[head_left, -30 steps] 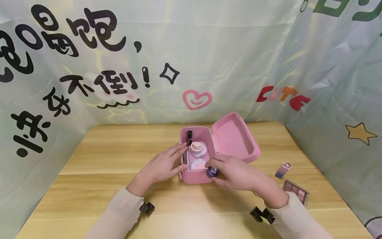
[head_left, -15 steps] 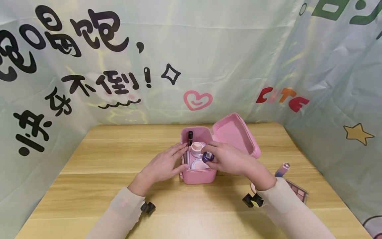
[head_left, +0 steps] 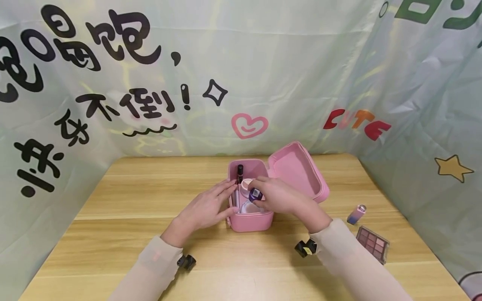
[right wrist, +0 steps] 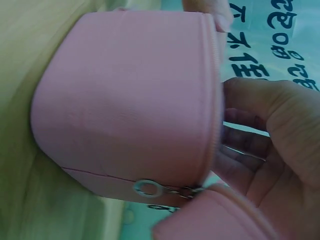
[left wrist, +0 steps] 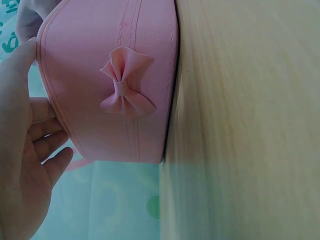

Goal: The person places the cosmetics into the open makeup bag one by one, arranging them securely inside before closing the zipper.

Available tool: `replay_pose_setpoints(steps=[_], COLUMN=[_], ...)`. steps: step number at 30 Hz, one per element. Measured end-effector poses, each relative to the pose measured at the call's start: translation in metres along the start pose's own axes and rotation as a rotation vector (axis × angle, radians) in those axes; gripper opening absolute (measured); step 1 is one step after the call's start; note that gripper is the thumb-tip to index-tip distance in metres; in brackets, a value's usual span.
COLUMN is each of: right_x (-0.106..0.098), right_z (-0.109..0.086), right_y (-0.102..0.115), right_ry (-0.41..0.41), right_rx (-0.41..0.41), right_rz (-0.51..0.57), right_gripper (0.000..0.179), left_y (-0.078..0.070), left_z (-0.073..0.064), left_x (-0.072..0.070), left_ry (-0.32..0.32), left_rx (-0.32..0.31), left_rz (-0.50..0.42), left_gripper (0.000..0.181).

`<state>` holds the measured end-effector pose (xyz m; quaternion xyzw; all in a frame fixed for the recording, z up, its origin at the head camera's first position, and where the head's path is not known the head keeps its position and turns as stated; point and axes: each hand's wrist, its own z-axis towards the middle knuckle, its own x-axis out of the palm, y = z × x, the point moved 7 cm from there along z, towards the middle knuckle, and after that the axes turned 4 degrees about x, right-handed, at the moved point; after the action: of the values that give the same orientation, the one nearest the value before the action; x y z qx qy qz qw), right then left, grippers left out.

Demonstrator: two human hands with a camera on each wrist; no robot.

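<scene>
A pink zip case stands on the table, its lid swung back to the right. Over its opening my right hand pinches a small dark blue round container with a pale label. Along the case's left rim rest the loosely extended fingers of my left hand, its thumb at the front corner. Inside lie a black-capped tube, a slim pale stick, a round pot and a round clear-lidded compact. In the right wrist view the case wall hides the container.
To the right on the wooden table lie a pink-blue lipstick tube and an eyeshadow palette. A printed cloth hangs behind. A bow and a metal zip pull stick out from the case.
My right hand has carried the dark blue container from the case's front right corner left and inward over the opening. The palette has come into fuller view. My left hand has stayed put.
</scene>
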<state>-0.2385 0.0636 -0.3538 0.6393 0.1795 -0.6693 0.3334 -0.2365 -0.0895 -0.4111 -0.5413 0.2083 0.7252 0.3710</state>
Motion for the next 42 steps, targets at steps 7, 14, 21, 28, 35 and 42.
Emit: replay_pose_setpoints(steps=[7,14,21,28,35,42], right_x=[0.018,0.03,0.033,0.037,0.038,0.029], right_z=[0.008,0.016,0.021,0.022,0.02,0.016], right_y=[-0.005,-0.004,-0.001,-0.001,-0.001,0.001], right_ry=[0.034,0.063,0.072,0.077,0.05,-0.045], right_rx=[0.046,0.055,0.03,0.03,0.018,0.01], right_rz=[-0.008,-0.064,-0.09,-0.094,-0.125,-0.174], right_gripper=[0.037,0.041,0.033,0.026,0.031,0.042], left_y=[0.0,0.0,0.0,0.0,-0.001,-0.001], left_z=[0.001,0.001,0.001,0.0,-0.001,-0.001], left_x=[0.0,0.0,0.0,0.002,0.003,0.001], left_ry=[0.003,0.0,-0.001,0.005,0.003,-0.006], left_rx=[0.004,0.004,-0.002,-0.006,-0.008,-0.008], left_rz=[0.006,-0.003,-0.005,0.005,-0.007,-0.012], left_gripper=[0.079,0.078,0.079,0.078,0.077,0.077])
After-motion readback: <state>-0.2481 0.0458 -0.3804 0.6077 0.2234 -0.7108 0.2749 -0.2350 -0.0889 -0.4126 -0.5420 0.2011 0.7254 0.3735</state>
